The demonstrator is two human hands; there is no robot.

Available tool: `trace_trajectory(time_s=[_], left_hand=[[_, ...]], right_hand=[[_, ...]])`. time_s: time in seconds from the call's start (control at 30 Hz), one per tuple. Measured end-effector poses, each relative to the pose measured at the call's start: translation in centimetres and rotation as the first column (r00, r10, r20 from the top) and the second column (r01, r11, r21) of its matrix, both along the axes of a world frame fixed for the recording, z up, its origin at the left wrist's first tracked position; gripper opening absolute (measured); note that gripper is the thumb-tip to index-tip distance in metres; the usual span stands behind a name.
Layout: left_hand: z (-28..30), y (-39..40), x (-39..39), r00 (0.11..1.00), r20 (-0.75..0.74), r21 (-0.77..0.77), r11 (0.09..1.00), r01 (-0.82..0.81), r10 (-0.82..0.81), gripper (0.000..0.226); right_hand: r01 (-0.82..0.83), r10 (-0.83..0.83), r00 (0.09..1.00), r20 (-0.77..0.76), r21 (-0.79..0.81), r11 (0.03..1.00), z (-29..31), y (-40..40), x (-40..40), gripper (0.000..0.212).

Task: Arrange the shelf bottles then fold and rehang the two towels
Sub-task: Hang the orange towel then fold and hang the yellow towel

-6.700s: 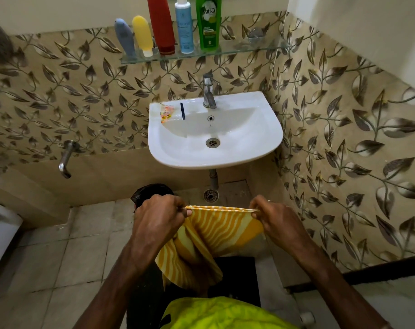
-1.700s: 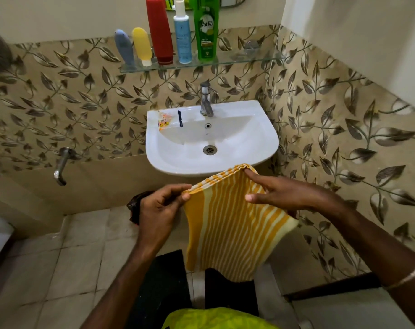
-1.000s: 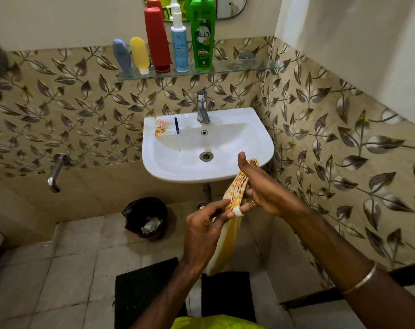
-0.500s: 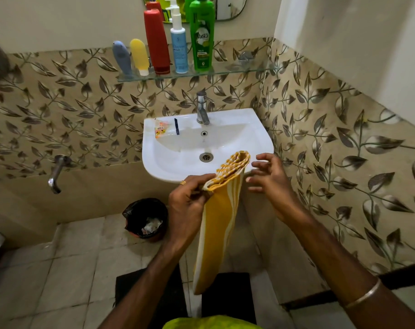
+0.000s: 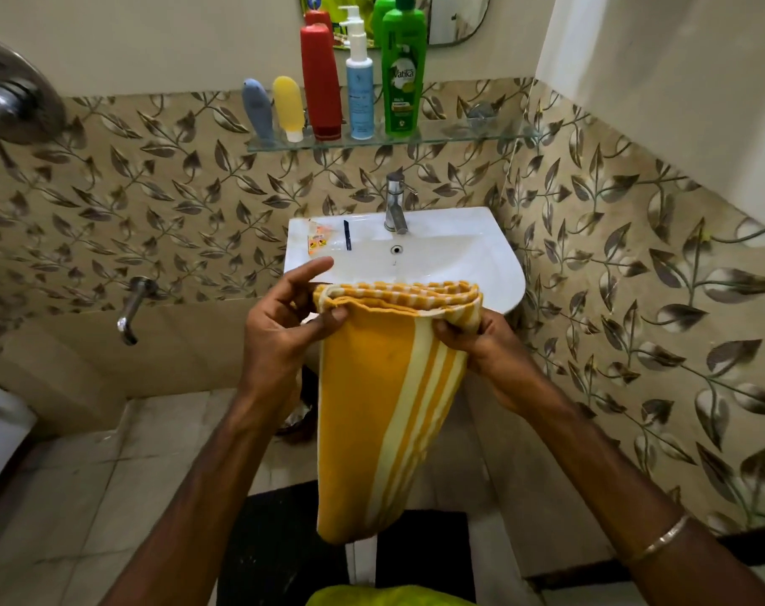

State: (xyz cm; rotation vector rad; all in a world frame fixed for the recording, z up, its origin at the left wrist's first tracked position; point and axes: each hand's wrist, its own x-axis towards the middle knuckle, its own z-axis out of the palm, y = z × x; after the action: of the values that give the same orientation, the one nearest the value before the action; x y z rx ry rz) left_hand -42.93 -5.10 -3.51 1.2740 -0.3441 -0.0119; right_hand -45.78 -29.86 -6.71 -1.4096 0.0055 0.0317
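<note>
Nearest, at the bottom edge, a strip of bright yellow-green cloth [image 5: 385, 597] shows, and beyond it a black floor mat [image 5: 280, 557] lies on the grey floor tiles [image 5: 66, 496]. Both forearms reach forward over the mat; a thin metal bangle [image 5: 660, 540] circles the right wrist. Between the hands hangs the yellow towel [image 5: 380, 413], folded into a long narrow panel with pale stripes running down its right part. Its folded top edge, several layers thick, is held level in front of the sink rim. The left hand [image 5: 280, 325] pinches the top left corner between thumb and fingers, with the forefinger stretched out above the fold. The right hand [image 5: 481, 343] is closed on the top right corner, thumb on the near face and fingers wrapped behind. The lower end of the towel hangs free, clear of the mat.

Just behind the towel stands the white sink [image 5: 437, 255], with a chrome tap [image 5: 394, 203] at its back and a small orange sachet [image 5: 317, 238] and a dark thin item on its left ledge. A wall spout [image 5: 131, 308] juts from the leaf-patterned tiles to the left. Higher up, the glass shelf [image 5: 459, 135] carries five bottles in a row: a grey-blue tube [image 5: 258, 109], a yellow tube [image 5: 288, 107], a tall red bottle [image 5: 321, 80], a pale blue pump bottle [image 5: 359, 94] and a green bottle [image 5: 403, 76]. The lower edge of a mirror [image 5: 455, 19] shows above them.
</note>
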Motion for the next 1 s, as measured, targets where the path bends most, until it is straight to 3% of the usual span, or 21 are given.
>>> trace_trajectory(time_s=[0.13,0.27,0.33,0.43,0.5,0.57,0.67,0.77,0.83,0.9,1.0], left_hand=[[-1.7,1.1,0.5,0.949,-0.162,-0.002,0.961,0.276,-0.272,0.099],[-3.5,1.0,-0.8,0.875,-0.310,0.045,0.913,0.405,-0.372,0.109],[-3.9,0.2,-1.4,0.890,-0.321,0.016,0.938,0.346,-0.323,0.104],[-3.7,-1.0,-1.7,0.921,-0.308,-0.047,0.971,0.235,-0.238,0.071],[-2.9,-1.8,-1.5,0.931,-0.287,-0.066,0.975,0.214,-0.224,0.062],[-1.9,-2.6,-1.3,0.947,-0.264,-0.062,0.983,0.175,-0.185,0.061],[0.0,-3.9,-1.2,0.963,-0.235,-0.055,0.991,0.124,-0.134,0.049],[1.3,-4.5,-0.5,0.966,-0.255,0.002,0.999,0.041,-0.039,0.018],[1.9,-4.3,-0.1,0.964,-0.265,0.023,1.000,0.007,0.000,0.020],[2.4,-3.8,0.3,0.964,-0.264,0.030,1.000,-0.011,0.019,0.038],[3.0,-2.4,0.6,0.959,-0.278,0.072,0.997,-0.038,0.056,0.043]], right_hand=[[-0.058,0.053,0.995,0.079,0.052,0.997,2.5,1.3,0.3,0.031],[-0.106,0.098,0.989,0.111,0.077,0.991,4.9,1.7,0.9,0.025],[-0.108,0.098,0.987,0.126,0.075,0.991,5.8,1.5,1.1,0.025],[-0.091,0.081,0.990,0.114,0.089,0.992,7.3,0.9,1.5,0.018],[-0.075,0.066,0.994,0.082,0.111,0.991,8.2,0.2,1.8,0.016],[-0.088,0.078,0.995,0.059,0.174,0.981,8.1,-1.0,1.8,0.029],[-0.138,0.125,0.990,0.064,0.265,0.954,6.0,-2.9,1.0,0.067],[-0.220,0.231,0.973,-0.011,0.264,0.939,2.0,-3.6,-0.6,0.071],[-0.267,0.283,0.955,-0.084,0.164,0.950,-0.3,-3.2,-1.7,0.065],[-0.288,0.295,0.948,-0.119,0.067,0.955,-2.0,-2.2,-2.5,0.067],[-0.215,0.222,0.965,-0.137,0.064,0.974,-3.1,-0.4,-3.1,0.059]])
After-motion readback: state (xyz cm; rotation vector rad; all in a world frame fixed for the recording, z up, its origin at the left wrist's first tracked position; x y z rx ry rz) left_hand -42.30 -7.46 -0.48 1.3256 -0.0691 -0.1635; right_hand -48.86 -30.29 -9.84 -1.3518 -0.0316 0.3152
